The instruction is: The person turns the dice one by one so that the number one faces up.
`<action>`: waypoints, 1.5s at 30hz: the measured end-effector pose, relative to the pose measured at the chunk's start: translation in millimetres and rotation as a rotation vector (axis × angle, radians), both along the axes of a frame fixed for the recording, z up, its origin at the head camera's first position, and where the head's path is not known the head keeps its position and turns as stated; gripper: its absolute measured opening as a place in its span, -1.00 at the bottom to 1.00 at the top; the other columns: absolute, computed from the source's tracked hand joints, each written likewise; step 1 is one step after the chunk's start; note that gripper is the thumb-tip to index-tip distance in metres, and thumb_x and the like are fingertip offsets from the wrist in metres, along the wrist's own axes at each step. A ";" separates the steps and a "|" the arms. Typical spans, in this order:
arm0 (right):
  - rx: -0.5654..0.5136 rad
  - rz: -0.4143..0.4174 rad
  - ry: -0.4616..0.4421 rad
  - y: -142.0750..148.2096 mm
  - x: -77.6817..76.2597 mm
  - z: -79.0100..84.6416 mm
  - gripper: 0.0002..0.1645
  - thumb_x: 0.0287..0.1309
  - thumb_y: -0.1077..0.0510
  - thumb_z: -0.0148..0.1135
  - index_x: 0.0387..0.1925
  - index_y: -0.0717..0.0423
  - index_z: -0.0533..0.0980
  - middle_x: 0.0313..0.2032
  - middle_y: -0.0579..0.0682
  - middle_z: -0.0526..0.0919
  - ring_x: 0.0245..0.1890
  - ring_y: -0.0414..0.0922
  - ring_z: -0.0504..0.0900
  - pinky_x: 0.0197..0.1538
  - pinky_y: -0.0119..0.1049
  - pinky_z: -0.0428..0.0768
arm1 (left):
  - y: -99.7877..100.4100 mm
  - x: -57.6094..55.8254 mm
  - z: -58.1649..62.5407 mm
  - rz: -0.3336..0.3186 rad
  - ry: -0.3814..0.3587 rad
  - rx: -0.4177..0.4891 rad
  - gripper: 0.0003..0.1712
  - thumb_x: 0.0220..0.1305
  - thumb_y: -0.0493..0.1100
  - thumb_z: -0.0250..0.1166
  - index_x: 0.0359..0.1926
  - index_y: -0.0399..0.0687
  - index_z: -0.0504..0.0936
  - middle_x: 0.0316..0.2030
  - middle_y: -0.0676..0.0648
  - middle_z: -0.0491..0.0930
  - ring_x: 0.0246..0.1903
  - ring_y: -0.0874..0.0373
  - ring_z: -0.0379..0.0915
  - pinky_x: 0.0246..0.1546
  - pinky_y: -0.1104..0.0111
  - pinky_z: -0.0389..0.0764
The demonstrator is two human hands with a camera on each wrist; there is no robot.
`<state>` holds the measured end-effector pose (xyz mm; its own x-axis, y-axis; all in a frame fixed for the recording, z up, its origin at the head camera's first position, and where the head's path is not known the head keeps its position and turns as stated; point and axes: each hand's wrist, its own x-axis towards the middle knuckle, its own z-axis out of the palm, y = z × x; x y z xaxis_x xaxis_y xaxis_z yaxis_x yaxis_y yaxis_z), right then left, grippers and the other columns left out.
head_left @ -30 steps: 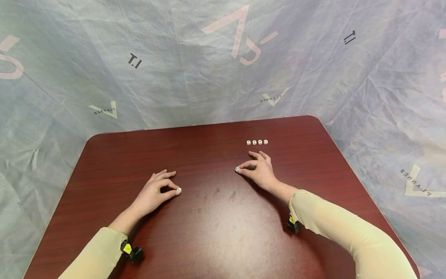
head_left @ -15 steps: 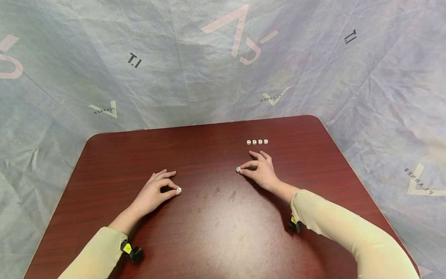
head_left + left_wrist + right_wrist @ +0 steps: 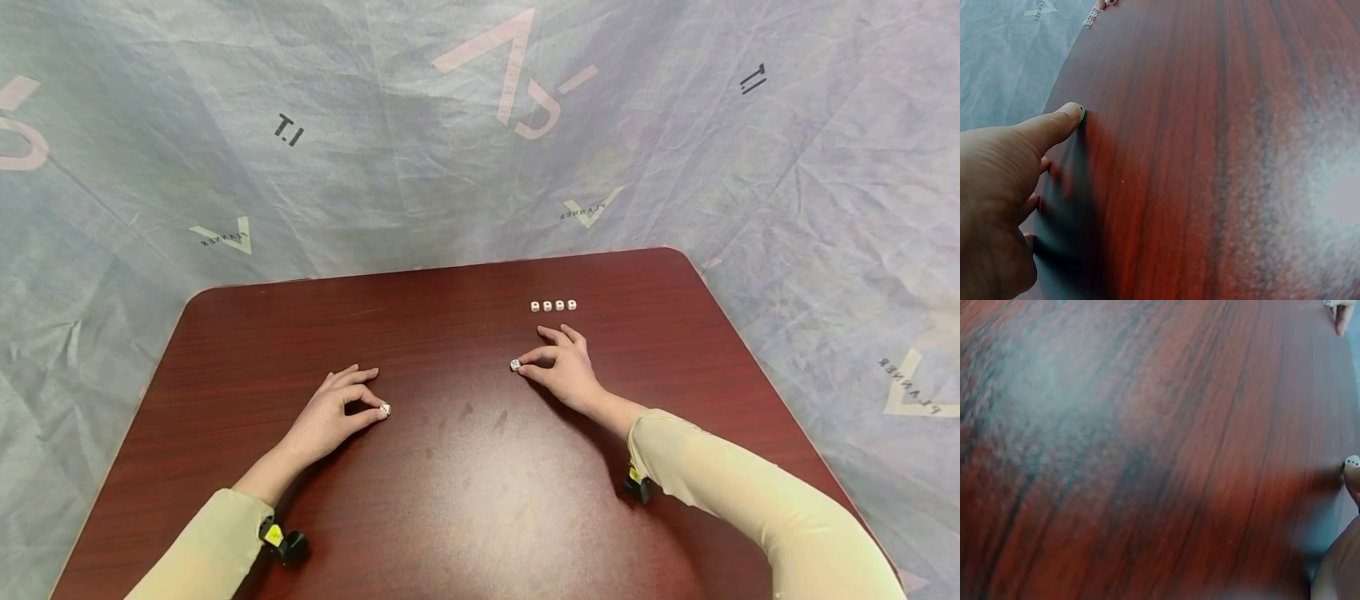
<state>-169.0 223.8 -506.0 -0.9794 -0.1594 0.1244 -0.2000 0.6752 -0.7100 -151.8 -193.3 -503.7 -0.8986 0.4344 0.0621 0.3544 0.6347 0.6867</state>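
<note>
On the left side of the dark red wooden table, my left hand (image 3: 330, 421) pinches a white die (image 3: 385, 410) between thumb and index finger. Its other fingers stretch out beyond the die. In the left wrist view the thumb covers most of that die (image 3: 1082, 114). Right of the table's middle, my right hand (image 3: 567, 372) pinches a second white die (image 3: 515, 365) by its right side, dark pips showing. The right wrist view catches only a pip-marked face of this die (image 3: 1352, 461) and part of the thumb at the edge.
Several white dice (image 3: 547, 306) stand in a straight row near the table's far edge, just beyond my right hand's fingers. The table (image 3: 450, 333) has rounded far corners. Grey printed cloth (image 3: 420, 167) hangs behind it and along both sides.
My right hand has shifted slightly to the right with its die, which has turned a little so its pips show more clearly. The left hand and the row of dice stay put.
</note>
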 end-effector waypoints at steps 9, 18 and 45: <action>0.020 -0.007 0.015 2.1 -1.3 -2.6 -0.84 0.10 0.04 0.58 -0.24 -0.13 0.81 0.42 0.21 0.38 0.53 0.29 -0.09 0.49 0.28 -0.07 | -0.2 -0.2 -1.3 0.001 0.011 0.008 -0.94 0.26 0.01 0.50 -0.25 0.33 0.78 0.38 -0.13 0.43 0.51 -0.24 0.00 0.50 -0.23 -0.18; 0.101 0.009 0.045 5.9 -3.5 3.4 -0.77 0.09 -0.06 0.58 -0.19 -0.17 0.79 0.37 0.15 0.45 0.52 0.27 -0.03 0.49 0.26 -0.02 | -0.2 1.1 -0.2 0.001 0.005 -0.005 -0.94 0.27 -0.01 0.50 -0.25 0.31 0.78 0.38 -0.13 0.43 0.52 -0.23 0.00 0.50 -0.24 -0.19; 0.325 0.130 0.186 4.1 -11.1 22.7 -0.79 0.02 -0.08 0.61 -0.28 -0.18 0.80 0.25 0.11 0.57 0.48 0.23 0.11 0.46 0.27 0.08 | 2.2 1.1 1.8 0.001 0.010 -0.012 -0.92 0.25 -0.02 0.52 -0.24 0.30 0.79 0.37 -0.13 0.45 0.51 -0.24 0.02 0.50 -0.24 -0.17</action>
